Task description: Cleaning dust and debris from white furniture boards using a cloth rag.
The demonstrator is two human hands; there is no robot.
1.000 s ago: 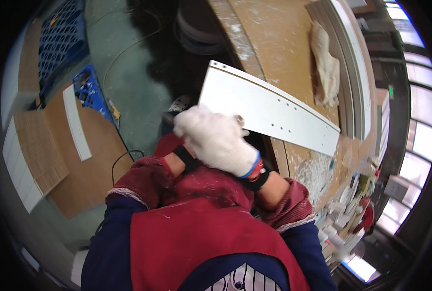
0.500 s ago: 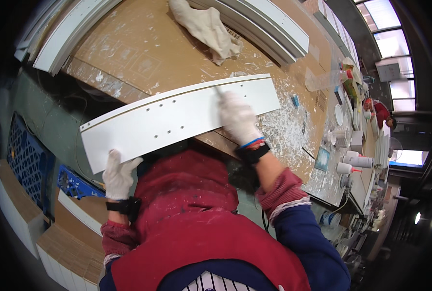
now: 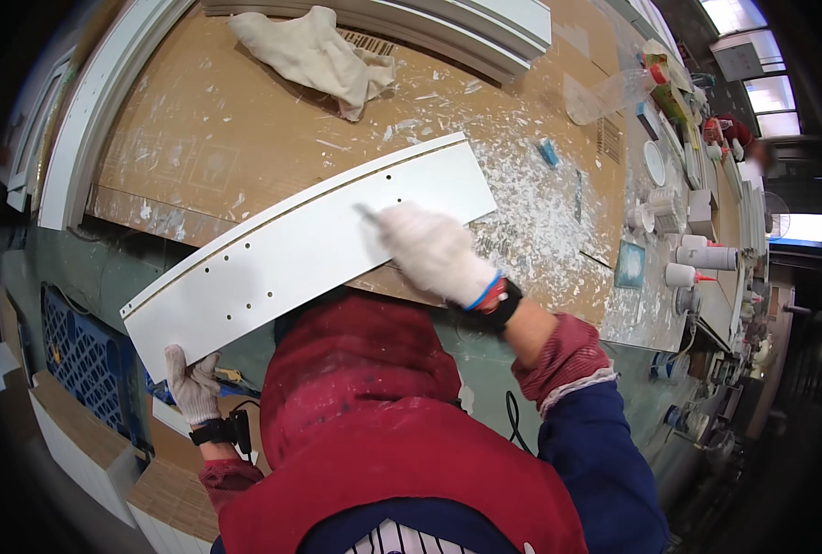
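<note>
A long white board (image 3: 309,235) with rows of drilled holes and a brown groove along its far edge lies aslant over the bench's front edge. My left hand (image 3: 192,386), in a white knit glove, grips the board's near left corner, with the fingertips on its top. My right hand (image 3: 434,254), gloved too and smeared by motion, is closed over the right half of the board. From its fingers a thin grey blade-like tool (image 3: 367,213) sticks out to the left; its exact kind is too blurred to tell.
Cardboard covers the workbench (image 3: 180,157), with white scraps strewn to the right. A cream cloth (image 3: 323,60) and stacked white profiles (image 3: 466,32) lie at the back. Bottles (image 3: 707,257) and a clear plastic bottle (image 3: 614,95) are on the right. Blue crates (image 3: 83,360) stand lower left.
The board has shifted left and tilted more steeply in view, with my left hand at its corner. My right hand and the tool have moved left and down, away from the groove.
</note>
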